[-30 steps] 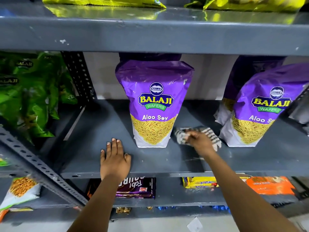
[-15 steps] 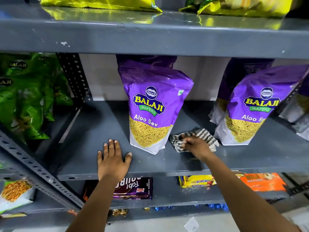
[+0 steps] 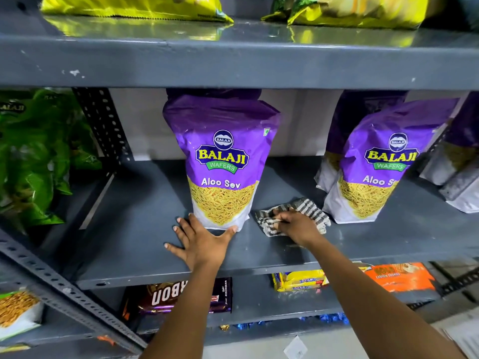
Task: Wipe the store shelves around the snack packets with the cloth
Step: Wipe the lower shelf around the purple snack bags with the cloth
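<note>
A purple Balaji Aloo Sev packet [image 3: 223, 161] stands upright in the middle of the grey metal shelf [image 3: 129, 242]. My left hand [image 3: 201, 240] lies flat on the shelf with fingers spread, thumb and forefinger touching the packet's bottom edge. Just right of that packet, my right hand [image 3: 298, 226] presses a striped grey-and-white cloth [image 3: 308, 207] onto the shelf. A second purple Aloo Sev packet [image 3: 381, 161] stands to the right of the cloth, with more purple packets behind it.
Green snack packets [image 3: 39, 156] fill the neighbouring bay on the left, behind a perforated upright [image 3: 103, 123]. Yellow packets [image 3: 134, 6] lie on the shelf above. Below are a dark biscuit pack [image 3: 176, 296], yellow packs [image 3: 298, 281] and an orange pack [image 3: 399, 278].
My left hand has slid right and forward to the base of the middle packet. The packet, tilted half a second ago, stands straight again. The cloth hand has barely shifted.
</note>
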A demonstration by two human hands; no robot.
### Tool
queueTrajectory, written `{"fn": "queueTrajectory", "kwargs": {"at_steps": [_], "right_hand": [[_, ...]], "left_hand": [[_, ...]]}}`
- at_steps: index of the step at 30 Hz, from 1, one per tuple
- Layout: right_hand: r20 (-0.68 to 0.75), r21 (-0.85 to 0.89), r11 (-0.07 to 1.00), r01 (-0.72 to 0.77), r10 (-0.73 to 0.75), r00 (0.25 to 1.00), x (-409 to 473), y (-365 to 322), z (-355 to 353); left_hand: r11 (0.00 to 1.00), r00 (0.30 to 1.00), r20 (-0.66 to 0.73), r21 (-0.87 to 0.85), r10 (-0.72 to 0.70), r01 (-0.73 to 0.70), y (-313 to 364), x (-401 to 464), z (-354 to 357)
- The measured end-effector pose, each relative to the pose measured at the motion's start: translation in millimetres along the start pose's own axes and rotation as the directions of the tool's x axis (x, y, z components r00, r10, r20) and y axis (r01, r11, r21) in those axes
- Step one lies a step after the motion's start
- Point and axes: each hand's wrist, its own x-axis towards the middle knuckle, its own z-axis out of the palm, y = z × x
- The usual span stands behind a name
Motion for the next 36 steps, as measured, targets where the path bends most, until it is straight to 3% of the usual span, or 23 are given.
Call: {"fn": "queueTrajectory", "kwargs": {"at_steps": [5, 9, 13, 16, 20, 26, 32, 36], "right_hand": [[-0.170, 0.132, 0.991, 0.014, 0.008, 0.985, 27.2, -15.0, -5.5], [-0.079, -0.081, 0.996, 0.028, -0.035, 0.996, 33.2, -30.5, 8.5], [-0.056, -0.161, 0.986, 0.043, -0.053, 0.997, 5.9, -20.6, 14.2], [0.004, -0.166, 0.985, 0.050, -0.050, 0.999, -18.5, -6.1, 9.0], [-0.042, -0.099, 0.995, 0.012, -0.016, 0.999, -20.4, -12.7, -4.4], [0.018, -0.234, 0.965, 0.120, -0.119, 0.993, -25.0, -30.2, 27.4], [-0.067, -0.183, 0.982, 0.044, -0.058, 0.996, -49.1, 18.1, 8.1], [-0.148, -0.086, 0.995, 0.040, -0.052, 0.988, -47.5, 6.1, -5.2]], "left_hand": [[0.999, 0.998, -0.064, 0.044, -0.005, 0.008, 2.6, 2.0, 9.2], [0.997, 0.998, -0.068, 0.075, -0.007, 0.012, 2.9, 2.1, 10.2], [0.996, 0.998, -0.057, 0.092, -0.007, 0.012, 1.8, 2.0, 9.6], [0.997, 0.998, -0.060, 0.077, 0.004, 0.000, 2.2, 0.8, 9.0], [0.996, 0.999, -0.037, 0.077, 0.039, -0.036, -0.9, -2.6, 5.6], [0.916, 0.985, 0.093, 0.363, 0.147, -0.171, -19.0, -9.4, -2.3], [0.914, 0.983, 0.113, 0.365, 0.143, -0.175, -16.3, -13.6, -3.4], [0.915, 0.982, 0.107, 0.358, 0.157, -0.185, -17.7, -12.7, -4.0]]}}
